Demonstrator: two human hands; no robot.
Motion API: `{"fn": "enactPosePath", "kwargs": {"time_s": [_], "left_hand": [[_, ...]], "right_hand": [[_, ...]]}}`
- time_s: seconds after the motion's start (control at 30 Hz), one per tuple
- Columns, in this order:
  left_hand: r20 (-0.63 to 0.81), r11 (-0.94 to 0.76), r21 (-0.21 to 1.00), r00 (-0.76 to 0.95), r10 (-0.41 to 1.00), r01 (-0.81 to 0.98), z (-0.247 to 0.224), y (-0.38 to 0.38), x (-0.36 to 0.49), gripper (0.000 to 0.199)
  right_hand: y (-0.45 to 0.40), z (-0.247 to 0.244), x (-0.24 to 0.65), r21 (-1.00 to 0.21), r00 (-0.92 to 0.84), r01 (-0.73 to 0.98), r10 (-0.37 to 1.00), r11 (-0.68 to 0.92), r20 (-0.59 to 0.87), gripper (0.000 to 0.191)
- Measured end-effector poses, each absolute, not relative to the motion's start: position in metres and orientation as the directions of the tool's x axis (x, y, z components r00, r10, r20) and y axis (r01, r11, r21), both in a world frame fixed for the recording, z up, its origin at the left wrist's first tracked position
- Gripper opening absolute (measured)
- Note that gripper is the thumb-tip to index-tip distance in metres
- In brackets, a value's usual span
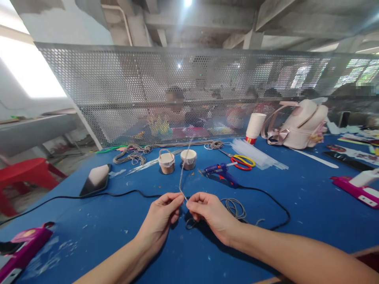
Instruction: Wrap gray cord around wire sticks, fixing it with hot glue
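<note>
Between both hands runs a thin grey cord (181, 177), its free end rising up in front of the paper cups. My left hand (164, 211) pinches it between thumb and forefinger. Close beside it, my right hand (204, 207) pinches the same cord, fingertips a small gap away. More grey cord (236, 209) lies coiled on the table behind my right hand. Beyond the hands stand a small cup with a handle (167, 162), its lower part wrapped in brown, and a second small cup (188, 159). A blue glue gun (220, 172) lies to their right.
On the blue table (97, 232) lie a phone (96, 179), scissors (243, 162), clear glue sticks (257, 154) and a cord bundle (133, 154). Stacked paper cups (255, 127) and a pink backpack (304, 124) stand before a perforated metal screen (118, 79). Black cables cross the table; power strips (359, 191) flank it.
</note>
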State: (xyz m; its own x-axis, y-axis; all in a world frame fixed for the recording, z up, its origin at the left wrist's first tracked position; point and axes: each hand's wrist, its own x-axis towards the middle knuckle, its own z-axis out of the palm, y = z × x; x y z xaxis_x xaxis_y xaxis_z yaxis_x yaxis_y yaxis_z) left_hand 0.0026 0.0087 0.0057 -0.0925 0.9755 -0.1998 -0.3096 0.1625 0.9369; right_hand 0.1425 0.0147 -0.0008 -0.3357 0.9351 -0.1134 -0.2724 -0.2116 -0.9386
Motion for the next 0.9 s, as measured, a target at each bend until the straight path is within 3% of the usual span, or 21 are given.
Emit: {"fn": "enactPosePath", "kwargs": {"time_s": [0.47,0.9], "left_hand": [[-0.231,0.183,0.885,-0.062,0.971,-0.428,0.0066,0.0102,0.0019,0.025],[-0.168,0.14,0.929,-0.054,0.984,-0.341,0.0076,0.0079,0.0004,0.019]], "right_hand": [[0.0139,-0.0049,0.1416,-0.942,-0.355,-0.25,0.927,-0.222,-0.124,0.018],[0.0098,-0.0062,0.1403,-0.924,-0.427,-0.191,0.875,-0.332,-0.226,0.034]]}}
